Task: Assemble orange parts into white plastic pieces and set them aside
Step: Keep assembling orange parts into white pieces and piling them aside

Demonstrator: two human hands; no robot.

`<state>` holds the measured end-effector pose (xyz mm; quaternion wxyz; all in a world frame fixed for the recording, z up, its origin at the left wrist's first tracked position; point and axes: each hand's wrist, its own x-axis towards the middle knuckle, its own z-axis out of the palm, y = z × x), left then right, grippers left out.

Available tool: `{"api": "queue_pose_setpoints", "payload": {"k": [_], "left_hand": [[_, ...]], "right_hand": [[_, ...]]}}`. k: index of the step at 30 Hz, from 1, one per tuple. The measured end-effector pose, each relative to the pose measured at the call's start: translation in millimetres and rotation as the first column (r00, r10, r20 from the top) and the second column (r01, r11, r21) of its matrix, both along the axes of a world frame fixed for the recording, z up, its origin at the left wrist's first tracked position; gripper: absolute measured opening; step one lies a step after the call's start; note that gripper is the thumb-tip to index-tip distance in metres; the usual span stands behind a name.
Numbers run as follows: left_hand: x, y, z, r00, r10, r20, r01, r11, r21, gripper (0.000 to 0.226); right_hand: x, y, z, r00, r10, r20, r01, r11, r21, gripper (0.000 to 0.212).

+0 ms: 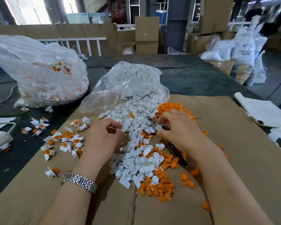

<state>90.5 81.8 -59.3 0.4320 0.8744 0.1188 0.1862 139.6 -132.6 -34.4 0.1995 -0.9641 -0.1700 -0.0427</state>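
A heap of white plastic pieces [136,153] runs down the middle of the brown cardboard sheet [234,159], with loose orange parts [161,187] along its right side. Assembled white-and-orange pieces [66,140] lie scattered to the left. My left hand [104,138], with a metal watch on the wrist, hovers over the white heap, fingertips pinched together; whether it holds something I cannot tell. My right hand [175,127] is closed on a small white piece [156,126] and a dark metal tool [177,151] that runs under the palm.
A clear bag [128,85] spills white pieces at the centre back. A larger clear bag [39,75] of assembled pieces sits at the back left. Papers [263,109] lie at the right edge. Cardboard boxes and white sacks stand beyond the dark table.
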Motion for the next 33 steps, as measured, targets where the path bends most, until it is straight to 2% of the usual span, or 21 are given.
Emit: {"api": "queue_pose_setpoints", "payload": {"k": [2, 4, 9, 12, 16, 20, 24, 27, 30, 33], "left_hand": [[-1.2, 1.2, 2.0, 0.999, -0.029, -0.017, 0.027, 0.995, -0.092, 0.020], [-3.1, 1.0, 3.4, 0.998, -0.061, -0.032, 0.056, 0.990, -0.129, 0.024], [-5.4, -3.4, 5.1, 0.994, -0.109, -0.019, 0.107, 0.991, -0.086, 0.022], [-5.6, -5.8, 5.2, 0.994, -0.110, 0.013, 0.110, 0.976, -0.190, 0.019], [-8.0, -9.4, 8.3, 0.981, -0.194, -0.003, 0.168, 0.859, -0.483, 0.015], [-10.3, -13.2, 10.3, 0.944, -0.325, 0.053, 0.270, 0.674, -0.688, 0.017], [-8.5, -14.1, 9.8, 0.927, -0.360, 0.106, 0.316, 0.596, -0.738, 0.021], [-5.4, -12.8, 7.6, 0.922, -0.363, 0.133, 0.326, 0.546, -0.772, 0.024], [-3.9, -10.9, 6.1, 0.921, -0.353, 0.164, 0.330, 0.485, -0.810, 0.025], [-3.9, -12.0, 6.5, 0.917, -0.352, 0.190, 0.338, 0.427, -0.838, 0.024]], "right_hand": [[-4.9, -3.3, 5.6, 0.988, 0.132, -0.080, -0.129, 0.991, 0.045, 0.013], [-9.2, -4.0, 7.5, 0.961, 0.218, -0.169, -0.211, 0.976, 0.059, 0.009], [-11.7, 3.3, 4.7, 0.963, 0.215, -0.161, -0.237, 0.963, -0.132, 0.018], [-10.5, 4.0, 1.4, 0.969, 0.209, -0.132, -0.227, 0.965, -0.135, 0.015], [-6.5, 3.5, 1.3, 0.985, 0.173, -0.022, -0.172, 0.984, 0.049, 0.011], [-5.9, 7.7, 4.1, 0.987, 0.160, 0.022, -0.160, 0.943, 0.292, 0.011], [-9.9, 10.0, 9.0, 0.993, 0.118, 0.023, -0.111, 0.821, 0.560, 0.005], [-15.2, 10.9, 13.4, 0.982, 0.181, -0.056, -0.088, 0.695, 0.714, 0.004], [-18.9, 14.2, 16.0, 0.955, 0.270, -0.126, -0.079, 0.636, 0.767, 0.004], [-20.2, 16.1, 16.4, 0.947, 0.297, -0.120, -0.103, 0.637, 0.764, 0.006]]}}
